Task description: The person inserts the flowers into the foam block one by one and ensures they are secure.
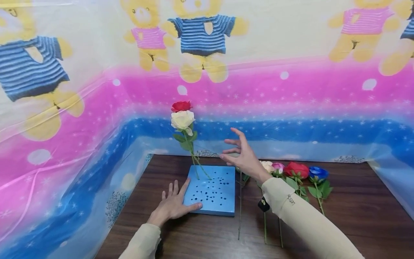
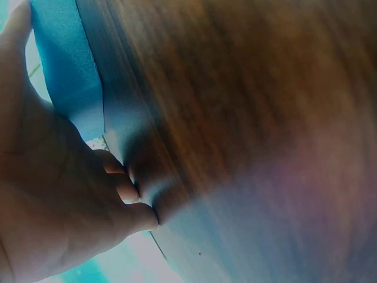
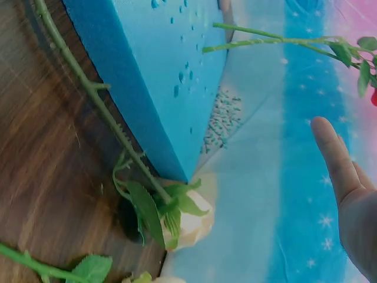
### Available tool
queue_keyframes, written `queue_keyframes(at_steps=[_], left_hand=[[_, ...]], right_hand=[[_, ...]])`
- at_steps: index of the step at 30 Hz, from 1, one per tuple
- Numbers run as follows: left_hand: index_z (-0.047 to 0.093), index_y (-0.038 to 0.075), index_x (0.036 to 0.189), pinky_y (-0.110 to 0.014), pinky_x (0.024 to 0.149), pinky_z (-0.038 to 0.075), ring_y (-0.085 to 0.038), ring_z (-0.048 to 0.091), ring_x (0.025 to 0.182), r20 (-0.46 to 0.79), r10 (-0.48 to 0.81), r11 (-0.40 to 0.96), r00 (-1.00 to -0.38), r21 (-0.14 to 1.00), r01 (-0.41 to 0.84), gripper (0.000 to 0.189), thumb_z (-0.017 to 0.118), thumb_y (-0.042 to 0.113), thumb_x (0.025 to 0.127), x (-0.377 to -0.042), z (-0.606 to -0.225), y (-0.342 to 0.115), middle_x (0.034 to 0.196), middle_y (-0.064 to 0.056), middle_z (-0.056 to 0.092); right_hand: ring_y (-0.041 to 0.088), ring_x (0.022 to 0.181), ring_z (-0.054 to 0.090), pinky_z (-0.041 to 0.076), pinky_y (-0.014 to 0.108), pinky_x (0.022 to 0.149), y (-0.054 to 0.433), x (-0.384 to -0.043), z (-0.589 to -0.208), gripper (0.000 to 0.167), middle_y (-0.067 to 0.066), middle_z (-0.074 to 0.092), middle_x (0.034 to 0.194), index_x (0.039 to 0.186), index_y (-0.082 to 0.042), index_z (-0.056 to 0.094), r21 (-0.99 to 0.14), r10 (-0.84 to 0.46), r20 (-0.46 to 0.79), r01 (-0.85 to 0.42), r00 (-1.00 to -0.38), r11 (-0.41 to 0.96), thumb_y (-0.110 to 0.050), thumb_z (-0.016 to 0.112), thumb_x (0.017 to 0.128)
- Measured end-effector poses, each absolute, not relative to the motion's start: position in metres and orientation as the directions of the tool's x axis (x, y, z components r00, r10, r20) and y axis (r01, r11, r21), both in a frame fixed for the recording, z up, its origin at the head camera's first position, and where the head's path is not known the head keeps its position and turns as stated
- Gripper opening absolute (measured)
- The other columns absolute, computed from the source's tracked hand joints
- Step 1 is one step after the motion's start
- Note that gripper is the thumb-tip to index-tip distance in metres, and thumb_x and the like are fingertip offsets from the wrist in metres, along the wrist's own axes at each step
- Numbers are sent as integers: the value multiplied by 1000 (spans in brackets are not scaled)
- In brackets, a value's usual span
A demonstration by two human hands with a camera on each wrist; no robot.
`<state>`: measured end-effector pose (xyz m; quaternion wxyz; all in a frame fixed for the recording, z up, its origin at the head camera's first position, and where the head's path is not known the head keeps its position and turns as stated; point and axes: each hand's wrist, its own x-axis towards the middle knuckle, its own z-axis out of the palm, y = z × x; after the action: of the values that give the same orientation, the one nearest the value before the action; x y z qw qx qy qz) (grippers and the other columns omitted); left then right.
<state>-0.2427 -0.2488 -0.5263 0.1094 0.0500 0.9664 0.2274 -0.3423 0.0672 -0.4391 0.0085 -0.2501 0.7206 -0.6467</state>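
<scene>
Teddy-bear cloth (image 1: 258, 90) hangs all round this corner, creased and printed in pink and blue bands, with a dark wood-grain table (image 1: 200, 237) up against it. Going left to right: the left hand (image 1: 173, 205) is spread, thumb on top of a blue block (image 1: 228, 207) by its near left corner, index finger along its left side, other fingers down on the table. Block lies flat, a square-edged slab with a top full of small holes. Looks like foam to me, so probably light, easy to nudge and easy to dent; I'd steady it by the edges. A white rose (image 1: 182, 119) and a red rose (image 1: 181, 106) stand in its far part, leaning left on thin green stems (image 1: 193, 156). My guess is they weigh next to nothing, with springy stems and soft, crushable heads, so pinch low, away from the petals. Next is the right hand (image 1: 245, 158), up in the air near the far right corner, fingers apart, slightly bent, pinching nothing. Rightward, loose flowers lie on the table: a whitish rose (image 3: 197, 221) just beside the block, knobbly stem, then a cream rose (image 1: 267, 166), a pink rose (image 1: 278, 167), a bigger red rose (image 1: 295, 169) and a ruffled blue rose (image 1: 318, 173). Can't tell if there's wire inside.
</scene>
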Motion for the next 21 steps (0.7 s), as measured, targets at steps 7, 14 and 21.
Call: queue_keyframes(at_steps=[7, 14, 21], left_hand=[[8, 29, 182, -81, 128, 4, -57, -2, 168, -192, 149, 888, -970, 458, 46, 122, 66, 87, 92, -244, -526, -248, 182, -35, 1], [8, 29, 182, -82, 128, 3, -57, -2, 168, -197, 150, 888, -969, 457, 44, 121, 66, 87, 93, -243, -526, -247, 182, -35, 0], [9, 28, 182, -83, 127, 2, -57, -4, 168, -194, 153, 882, -969, 469, 45, 120, 67, 85, 94, -242, -524, -246, 181, -36, 0]], right_hand=[[45, 138, 66, 68, 52, 88, 87, -340, -433, 113, 11, 50, 169, 175, -46, 21, -935, -366, 317, -354, -875, 34, -18, 94, 94], [44, 139, 65, 67, 53, 92, 109, -339, -430, 112, 12, 49, 170, 175, -46, 21, -932, -346, 324, -359, -881, 40, -9, 91, 95], [41, 141, 64, 66, 58, 93, 135, -333, -426, 114, 10, 47, 172, 176, -48, 18, -935, -335, 314, -351, -888, 53, -11, 91, 96]])
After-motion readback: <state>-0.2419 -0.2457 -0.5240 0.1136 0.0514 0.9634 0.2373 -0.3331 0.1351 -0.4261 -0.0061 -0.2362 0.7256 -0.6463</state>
